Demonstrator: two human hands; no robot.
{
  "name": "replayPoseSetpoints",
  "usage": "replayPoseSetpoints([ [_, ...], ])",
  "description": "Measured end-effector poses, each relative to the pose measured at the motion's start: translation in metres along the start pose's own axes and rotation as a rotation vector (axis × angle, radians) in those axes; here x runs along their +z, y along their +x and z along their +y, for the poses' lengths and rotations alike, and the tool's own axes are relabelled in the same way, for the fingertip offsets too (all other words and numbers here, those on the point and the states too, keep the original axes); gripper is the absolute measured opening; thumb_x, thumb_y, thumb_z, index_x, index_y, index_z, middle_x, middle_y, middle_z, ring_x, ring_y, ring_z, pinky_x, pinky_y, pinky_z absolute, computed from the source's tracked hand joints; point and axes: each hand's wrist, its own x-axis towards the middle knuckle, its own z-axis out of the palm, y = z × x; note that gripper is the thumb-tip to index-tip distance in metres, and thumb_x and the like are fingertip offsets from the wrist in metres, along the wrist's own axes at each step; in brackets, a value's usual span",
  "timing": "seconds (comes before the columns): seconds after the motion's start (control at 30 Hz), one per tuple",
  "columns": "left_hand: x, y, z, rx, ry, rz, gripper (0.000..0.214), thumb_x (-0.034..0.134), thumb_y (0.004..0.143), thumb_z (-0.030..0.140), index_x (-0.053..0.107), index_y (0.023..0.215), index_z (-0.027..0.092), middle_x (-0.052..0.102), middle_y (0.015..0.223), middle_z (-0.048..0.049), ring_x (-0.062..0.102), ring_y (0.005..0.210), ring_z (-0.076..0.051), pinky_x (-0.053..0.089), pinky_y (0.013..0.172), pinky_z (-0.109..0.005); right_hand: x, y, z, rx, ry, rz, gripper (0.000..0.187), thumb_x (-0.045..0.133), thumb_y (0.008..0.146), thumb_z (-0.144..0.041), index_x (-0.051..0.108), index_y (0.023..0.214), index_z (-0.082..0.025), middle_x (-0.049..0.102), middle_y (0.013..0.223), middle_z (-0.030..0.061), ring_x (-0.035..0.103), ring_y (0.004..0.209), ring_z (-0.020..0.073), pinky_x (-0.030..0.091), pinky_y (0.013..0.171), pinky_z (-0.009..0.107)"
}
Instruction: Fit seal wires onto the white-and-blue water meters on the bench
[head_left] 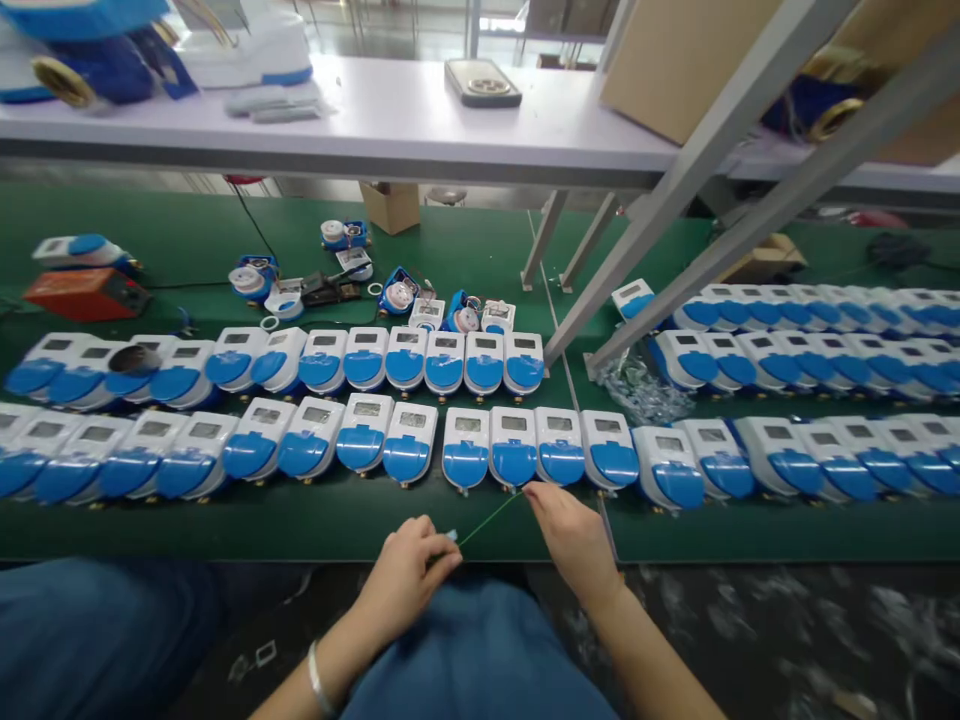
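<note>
A thin green wire (491,518) runs slanting between my two hands over the near edge of the bench. My left hand (411,568) is closed around its lower end, and a small pale blue piece (451,536) pokes out by the fingers. With its fingertips my right hand (568,535) pinches the upper end, just below a white and blue meter (514,450) in the front row. What lies inside the pinch is too small to make out. Another similar meter (559,448) stands just beyond the right hand.
Rows of similar meters fill the green bench (420,522) on both sides. Opened meters (399,292), an orange box (88,293) and a plastic bag of small parts (643,388) lie farther back. Grey slanted posts (660,215) hold a white shelf (390,120). A person's blue sleeve (97,635) is at left.
</note>
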Motion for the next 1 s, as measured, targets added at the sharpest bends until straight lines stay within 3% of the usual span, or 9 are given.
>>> replayPoseSetpoints([
  [0.13,-0.022,-0.028,-0.024,0.069,-0.147,-0.002,0.034,0.044,0.088,0.043,0.068,0.074,0.023,0.058,0.106,-0.0085,0.049,0.101,-0.023,0.039,0.089,-0.038,0.032,-0.005,-0.023,0.136,0.063,0.026,0.021,0.042,0.094,-0.023,0.063,0.094,-0.018,0.065,0.094,0.0089,0.063,0.085,0.0168,0.049,0.080,0.027],
  [0.23,-0.031,-0.041,-0.027,0.161,-0.361,-0.177,0.041,0.036,0.091,0.042,0.064,0.072,0.019,0.060,0.083,-0.0068,0.054,0.082,-0.018,0.042,0.078,-0.030,0.056,-0.001,-0.049,0.201,0.204,0.009,0.021,0.043,0.093,-0.025,0.062,0.090,-0.019,0.064,0.089,0.0081,0.062,0.084,0.0173,0.049,0.079,0.029],
  [0.33,-0.025,-0.043,-0.033,0.169,-0.487,-0.300,0.052,0.034,0.090,0.049,0.058,0.058,0.016,0.055,0.061,-0.0035,0.051,0.062,-0.014,0.041,0.064,-0.027,0.085,0.006,-0.076,0.348,0.448,-0.002,0.017,0.048,0.090,-0.027,0.062,0.085,-0.018,0.065,0.082,0.0065,0.063,0.077,0.0171,0.051,0.074,0.029],
  [0.43,-0.005,-0.032,-0.058,-0.130,-0.715,-0.280,0.053,0.033,0.088,0.055,0.057,0.062,0.016,0.045,0.045,0.0016,0.042,0.043,-0.010,0.035,0.048,-0.024,0.116,0.013,-0.098,0.612,0.729,0.000,0.015,0.055,0.084,-0.032,0.061,0.080,-0.018,0.068,0.075,0.0046,0.065,0.067,0.0162,0.053,0.064,0.026],
  [0.53,0.014,-0.010,-0.093,-0.469,-0.987,-0.072,0.035,0.052,0.079,0.049,0.057,0.086,0.015,0.044,0.049,0.0057,0.040,0.039,-0.008,0.026,0.039,-0.020,0.141,0.017,-0.113,0.742,0.847,0.006,0.016,0.059,0.079,-0.033,0.060,0.075,-0.018,0.068,0.072,0.0042,0.066,0.066,0.0171,0.053,0.063,0.026],
  [0.6,0.020,0.006,-0.111,-0.598,-1.091,0.063,0.034,0.063,0.072,0.038,0.056,0.095,0.015,0.048,0.059,0.0044,0.041,0.041,-0.006,0.023,0.037,-0.017,0.153,0.019,-0.118,0.742,0.851,0.006,0.016,0.059,0.079,-0.033,0.061,0.074,-0.018,0.069,0.073,0.0044,0.066,0.066,0.0170,0.053,0.065,0.026],
  [0.7,0.019,0.029,-0.125,-0.662,-1.201,0.184,0.033,0.066,0.068,0.025,0.058,0.098,0.013,0.054,0.070,0.0006,0.039,0.042,-0.003,0.020,0.037,-0.016,0.163,0.023,-0.120,0.685,0.816,0.008,0.014,0.056,0.080,-0.030,0.062,0.076,-0.018,0.069,0.078,0.0049,0.066,0.068,0.0165,0.054,0.069,0.027],
  [0.83,0.014,0.049,-0.124,-0.645,-1.278,0.243,0.030,0.067,0.065,0.023,0.061,0.092,0.012,0.058,0.076,-0.0024,0.039,0.044,-0.002,0.019,0.038,-0.016,0.167,0.027,-0.118,0.509,0.699,0.022,0.013,0.053,0.082,-0.024,0.064,0.080,-0.018,0.069,0.085,0.0060,0.066,0.077,0.0167,0.054,0.075,0.028],
  [1.0,0.012,0.057,-0.121,-0.618,-1.271,0.246,0.029,0.070,0.060,0.032,0.062,0.078,0.011,0.054,0.066,0.0002,0.037,0.045,-0.003,0.019,0.040,-0.017,0.164,0.032,-0.115,0.282,0.529,0.035,0.015,0.050,0.084,-0.018,0.064,0.080,-0.018,0.070,0.089,0.0070,0.065,0.086,0.0168,0.051,0.082,0.029],
])
